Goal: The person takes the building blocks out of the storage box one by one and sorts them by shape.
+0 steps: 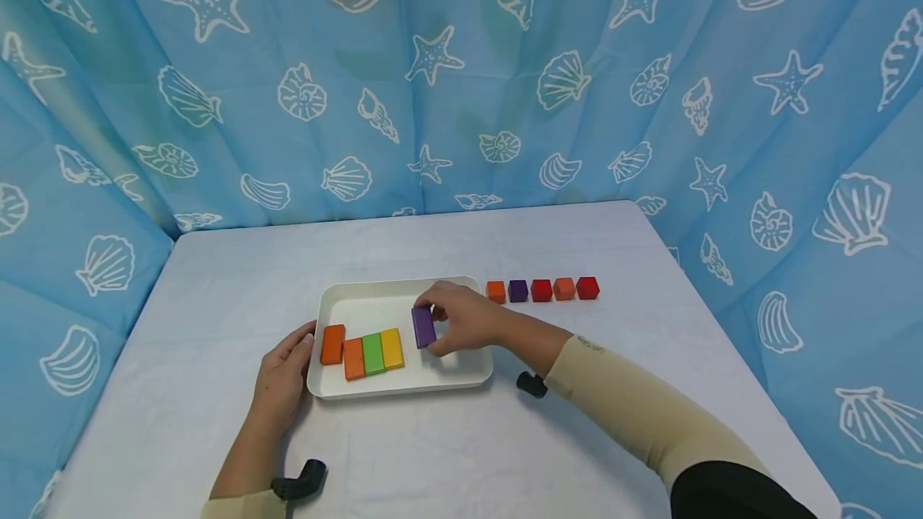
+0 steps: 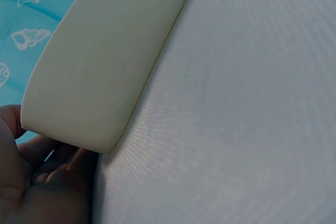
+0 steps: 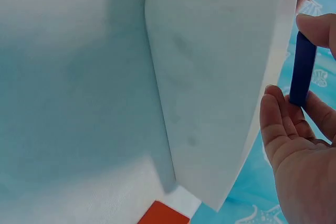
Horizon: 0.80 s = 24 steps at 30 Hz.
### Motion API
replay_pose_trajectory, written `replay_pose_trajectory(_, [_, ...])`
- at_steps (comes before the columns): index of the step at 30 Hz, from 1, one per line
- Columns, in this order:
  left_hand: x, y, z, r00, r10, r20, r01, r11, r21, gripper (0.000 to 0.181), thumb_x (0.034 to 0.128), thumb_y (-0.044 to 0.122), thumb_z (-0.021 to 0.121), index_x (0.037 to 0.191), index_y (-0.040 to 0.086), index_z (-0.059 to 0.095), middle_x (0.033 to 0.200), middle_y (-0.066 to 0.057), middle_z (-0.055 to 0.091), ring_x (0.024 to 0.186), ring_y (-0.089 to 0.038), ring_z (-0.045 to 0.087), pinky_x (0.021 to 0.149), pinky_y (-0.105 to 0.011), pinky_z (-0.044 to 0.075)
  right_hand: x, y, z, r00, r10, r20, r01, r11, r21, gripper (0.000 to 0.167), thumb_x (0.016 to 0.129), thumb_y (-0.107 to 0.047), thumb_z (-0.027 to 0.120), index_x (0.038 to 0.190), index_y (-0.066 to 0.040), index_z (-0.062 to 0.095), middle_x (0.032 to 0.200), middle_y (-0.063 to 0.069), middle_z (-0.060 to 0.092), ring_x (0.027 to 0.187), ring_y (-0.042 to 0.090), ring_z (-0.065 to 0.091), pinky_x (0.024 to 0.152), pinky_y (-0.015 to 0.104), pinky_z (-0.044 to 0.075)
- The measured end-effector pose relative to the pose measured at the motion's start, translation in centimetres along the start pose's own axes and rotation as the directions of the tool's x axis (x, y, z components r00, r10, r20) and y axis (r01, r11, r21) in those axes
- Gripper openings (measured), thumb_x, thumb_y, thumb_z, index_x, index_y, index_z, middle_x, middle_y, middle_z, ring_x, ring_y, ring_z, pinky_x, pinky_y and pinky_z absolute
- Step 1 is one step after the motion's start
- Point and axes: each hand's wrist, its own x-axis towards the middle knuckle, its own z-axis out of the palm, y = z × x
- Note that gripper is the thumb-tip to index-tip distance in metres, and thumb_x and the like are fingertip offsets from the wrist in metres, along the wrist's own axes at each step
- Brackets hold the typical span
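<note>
My right hand [image 1: 467, 319] pinches a purple rectangular block [image 1: 423, 327] between thumb and fingers over the right half of a white tray [image 1: 447, 379]. The same block [image 3: 303, 69] looks dark blue in the right wrist view, with the thumb at one end and fingertips at the other. With my left hand [image 1: 280, 375] I grip the tray's left end, thumb at the rim and fingers low against its side. Inside the tray lie an orange block [image 1: 332, 344], a second orange block [image 1: 353, 359], a green block [image 1: 372, 353] and a yellow block [image 1: 392, 348]; the last three sit side by side.
Beyond the tray's right end, a row of small cubes runs rightward: an orange cube [image 1: 495, 291], a purple cube [image 1: 517, 291], then red and orange ones. A white cloth [image 1: 404, 455] covers the table. Blue shell-print curtains [image 1: 461, 102] stand behind and at both sides.
</note>
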Motion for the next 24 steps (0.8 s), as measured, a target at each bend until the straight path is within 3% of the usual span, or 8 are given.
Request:
replay_pose_trajectory(11, [0.0,0.2,-0.1,1.0,-0.008,0.007,0.008,1.0,-0.011,0.056,0.1161,0.038,0.041,0.165,0.01,0.042,0.171,-0.009,0.036,0.158,-0.027,0.031,0.12,-0.044,0.036,-2.2,1.1,-1.4,0.997,0.04,-0.064,-0.04,0.999,-0.007,0.071,0.082,-0.025,0.093,0.145,-0.015,0.062,0.136,-0.001,0.059,0.121,0.02,0.061,0.091,0.03,0.061])
replay_pose_trajectory(24, [0.0,0.2,-0.1,1.0,-0.011,0.013,0.011,1.0,-0.004,0.056,0.116,0.038,0.039,0.165,0.011,0.041,0.171,-0.008,0.036,0.157,-0.025,0.032,0.118,-0.04,0.038,-4.6,3.8,-2.7,0.984,0.104,-0.147,-0.102,0.995,0.018,0.08,0.072,-0.023,0.099,0.143,-0.014,0.064,0.131,-0.001,0.061,0.119,0.021,0.063,0.084,0.036,0.064])
